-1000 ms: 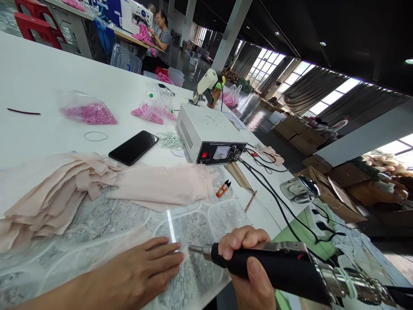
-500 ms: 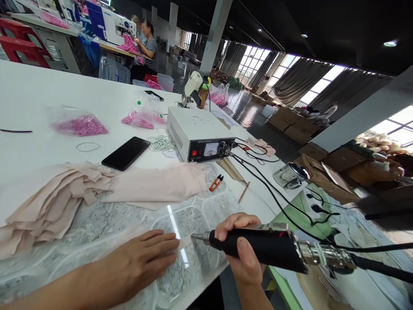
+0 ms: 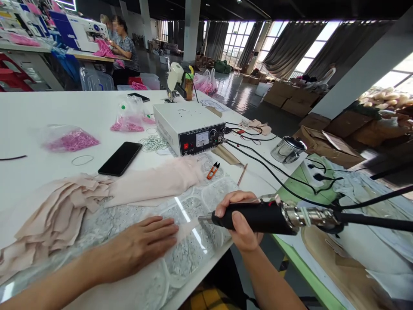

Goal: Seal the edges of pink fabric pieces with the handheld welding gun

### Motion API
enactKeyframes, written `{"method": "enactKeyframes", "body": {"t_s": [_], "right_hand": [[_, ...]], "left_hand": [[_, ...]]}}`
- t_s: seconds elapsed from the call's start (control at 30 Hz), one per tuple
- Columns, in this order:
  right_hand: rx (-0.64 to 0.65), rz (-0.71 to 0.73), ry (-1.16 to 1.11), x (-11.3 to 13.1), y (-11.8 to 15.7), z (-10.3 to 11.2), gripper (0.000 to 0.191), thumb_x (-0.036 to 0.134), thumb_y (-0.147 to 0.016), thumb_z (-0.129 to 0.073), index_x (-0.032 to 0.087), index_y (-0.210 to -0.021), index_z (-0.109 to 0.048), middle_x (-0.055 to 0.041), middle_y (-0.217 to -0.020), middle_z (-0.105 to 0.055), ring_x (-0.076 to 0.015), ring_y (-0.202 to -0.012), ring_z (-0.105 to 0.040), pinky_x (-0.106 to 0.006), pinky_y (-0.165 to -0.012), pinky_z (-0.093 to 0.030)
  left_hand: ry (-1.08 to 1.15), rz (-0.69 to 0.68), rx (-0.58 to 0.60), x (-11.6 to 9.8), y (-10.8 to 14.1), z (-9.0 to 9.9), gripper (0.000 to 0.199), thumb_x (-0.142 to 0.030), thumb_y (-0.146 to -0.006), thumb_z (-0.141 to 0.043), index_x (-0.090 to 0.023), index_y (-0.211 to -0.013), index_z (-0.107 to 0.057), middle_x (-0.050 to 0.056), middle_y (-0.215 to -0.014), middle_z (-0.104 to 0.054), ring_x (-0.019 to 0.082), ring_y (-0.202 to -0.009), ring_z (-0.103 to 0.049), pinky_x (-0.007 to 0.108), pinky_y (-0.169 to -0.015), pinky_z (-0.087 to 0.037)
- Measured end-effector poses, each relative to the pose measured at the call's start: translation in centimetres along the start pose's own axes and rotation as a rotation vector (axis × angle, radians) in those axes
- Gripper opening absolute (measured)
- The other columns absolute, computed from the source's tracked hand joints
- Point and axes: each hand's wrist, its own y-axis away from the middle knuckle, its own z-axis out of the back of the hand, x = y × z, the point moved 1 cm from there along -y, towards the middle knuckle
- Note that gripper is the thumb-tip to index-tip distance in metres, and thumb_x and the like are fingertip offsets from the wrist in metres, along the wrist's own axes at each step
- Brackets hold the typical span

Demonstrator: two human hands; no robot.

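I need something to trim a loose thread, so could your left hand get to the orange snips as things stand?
Probably yes: the left hand lies flat and holds nothing, and only the low pink fabric lies beside the way to the orange snips.

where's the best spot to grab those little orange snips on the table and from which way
Take the orange snips by the orange handle end, which points toward the near table edge; the dark blade tips point at the white control box. Probably come from above, pinching across the narrow handles, since they lie flat on the glass sheet.

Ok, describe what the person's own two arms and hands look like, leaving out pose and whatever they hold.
Both are bare: the left hand and the right hand show no gloves, rings, watch or bracelet, and no sleeve covers either forearm as far as the picture shows.
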Motion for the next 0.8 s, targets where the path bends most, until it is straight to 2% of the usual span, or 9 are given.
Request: {"method": "enactKeyframes", "body": {"t_s": [0.13, 0.3, 0.5, 0.7, 0.8], "right_hand": [[-0.034, 0.022, -0.007, -0.4, -0.6, 0.1, 0.015, 0.035, -0.09, -0.07, 0.023, -0.096, -0.063, 0.0013, -0.083, -0.066, -0.0129, -0.056, -0.064, -0.032, -0.056, -0.056], [-0.029, 0.03, -0.008, -0.8, -0.7, 0.3, 0.016, 0.034, -0.088, -0.072, 0.023, -0.096, -0.064, 0.0011, -0.077, -0.066, -0.0141, -0.055, -0.064, -0.031, -0.054, -0.055], [-0.057, 0.06, -0.009, -0.8, -0.9, 0.6, 0.018, 0.036, -0.086, -0.074, 0.024, -0.096, -0.066, 0.0007, -0.078, -0.066, -0.0129, -0.054, -0.063, -0.029, -0.054, -0.056], [-0.092, 0.047, 0.0, -0.3, -0.6, 0.6, 0.019, 0.038, -0.088, -0.072, 0.025, -0.097, -0.064, 0.0003, -0.083, -0.067, -0.0135, -0.055, -0.065, -0.031, -0.054, -0.058], [-0.101, 0.04, 0.005, -0.2, -0.4, 0.6, 0.02, 0.038, -0.087, -0.073, 0.024, -0.096, -0.063, -0.0001, -0.082, -0.067, -0.0135, -0.054, -0.065, -0.031, -0.053, -0.058]], "left_hand": [[0.006, -0.02, 0.01, 1.0, -0.1, 0.5, 0.048, -0.007, -0.103, -0.051, -0.023, -0.148, -0.055, 0.007, -0.151, -0.059, 0.023, -0.144, -0.051, 0.038, -0.124, -0.035], [-0.022, -0.072, -0.005, 2.1, -0.2, 0.1, 0.049, -0.008, -0.105, -0.048, -0.023, -0.151, -0.051, 0.006, -0.158, -0.052, 0.022, -0.151, -0.041, 0.039, -0.127, -0.029], [-0.049, -0.116, -0.01, 3.0, -1.5, -0.5, 0.04, -0.023, -0.111, -0.048, -0.024, -0.15, -0.053, 0.006, -0.157, -0.053, 0.024, -0.148, -0.045, 0.04, -0.126, -0.032], [-0.079, -0.163, -0.057, 2.9, -2.2, 0.7, 0.035, -0.025, -0.111, -0.049, -0.022, -0.144, -0.06, 0.004, -0.153, -0.057, 0.021, -0.145, -0.049, 0.035, -0.126, -0.031], [-0.101, -0.182, -0.005, 2.8, -2.8, 1.4, 0.037, -0.024, -0.109, -0.052, -0.023, -0.145, -0.059, 0.002, -0.155, -0.054, 0.022, -0.146, -0.048, 0.035, -0.126, -0.029]]}}
